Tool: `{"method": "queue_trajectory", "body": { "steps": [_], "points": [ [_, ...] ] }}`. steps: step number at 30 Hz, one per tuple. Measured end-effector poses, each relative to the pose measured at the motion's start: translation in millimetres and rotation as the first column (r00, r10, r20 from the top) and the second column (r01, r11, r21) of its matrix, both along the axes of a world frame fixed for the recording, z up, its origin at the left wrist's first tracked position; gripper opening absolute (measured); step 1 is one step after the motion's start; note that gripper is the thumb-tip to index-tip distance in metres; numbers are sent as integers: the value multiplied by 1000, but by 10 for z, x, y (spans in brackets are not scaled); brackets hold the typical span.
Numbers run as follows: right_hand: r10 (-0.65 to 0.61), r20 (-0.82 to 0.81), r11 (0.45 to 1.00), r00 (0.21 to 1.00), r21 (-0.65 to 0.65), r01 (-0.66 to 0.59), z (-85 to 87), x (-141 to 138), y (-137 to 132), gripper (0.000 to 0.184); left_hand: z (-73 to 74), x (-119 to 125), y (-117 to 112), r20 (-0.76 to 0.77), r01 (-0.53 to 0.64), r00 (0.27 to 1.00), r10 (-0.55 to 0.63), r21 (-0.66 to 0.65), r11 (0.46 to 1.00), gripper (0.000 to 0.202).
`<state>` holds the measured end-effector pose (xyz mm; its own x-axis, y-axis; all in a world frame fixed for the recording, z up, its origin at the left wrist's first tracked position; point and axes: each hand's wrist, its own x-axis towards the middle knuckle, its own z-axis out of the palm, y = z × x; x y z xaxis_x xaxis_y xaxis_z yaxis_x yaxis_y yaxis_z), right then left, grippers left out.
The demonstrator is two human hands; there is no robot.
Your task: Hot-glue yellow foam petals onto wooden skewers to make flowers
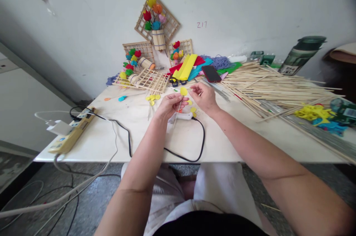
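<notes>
In my left hand, the thumb and fingers pinch a thin wire stem with a round yellow petal at its top. My right hand is just right of the petal with thumb and fingertips together; what they hold, if anything, is too small to make out. A white glue gun with a black cord lies on the table below my hands, partly hidden by the left one. Loose yellow petals lie beside it. More yellow petals on wire stems rest to the left.
A power strip with chargers and cords lies at the left edge. Lattice panels with felt flowers stand against the wall. Coloured sheets, a phone, wooden sticks and a dark bottle fill the back and right.
</notes>
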<state>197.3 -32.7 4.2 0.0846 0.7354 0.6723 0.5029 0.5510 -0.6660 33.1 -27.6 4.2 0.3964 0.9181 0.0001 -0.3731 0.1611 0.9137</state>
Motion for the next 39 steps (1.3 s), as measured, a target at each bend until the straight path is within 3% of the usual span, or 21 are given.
{"method": "queue_trajectory", "body": {
  "steps": [4, 10, 16, 39],
  "points": [
    [-111, 324, 974, 939, 225, 38, 6, 55, -44, 20, 5, -3, -5, 40, -38, 998, 39, -25, 999, 3],
    [-204, 513, 933, 834, 359, 7, -10, 71, -63, 21, 10, 3, -3, 43, -49, 998, 51, -38, 998, 3],
    [-245, 561, 905, 791, 425, -21, -15, 67, -61, 26, -3, 8, 7, 48, -31, 998, 33, -28, 999, 5],
    [-237, 603, 901, 762, 430, -60, -10, 51, -60, 26, -26, 5, 22, 35, 9, 999, -9, -25, 1000, 5]
  ]
}}
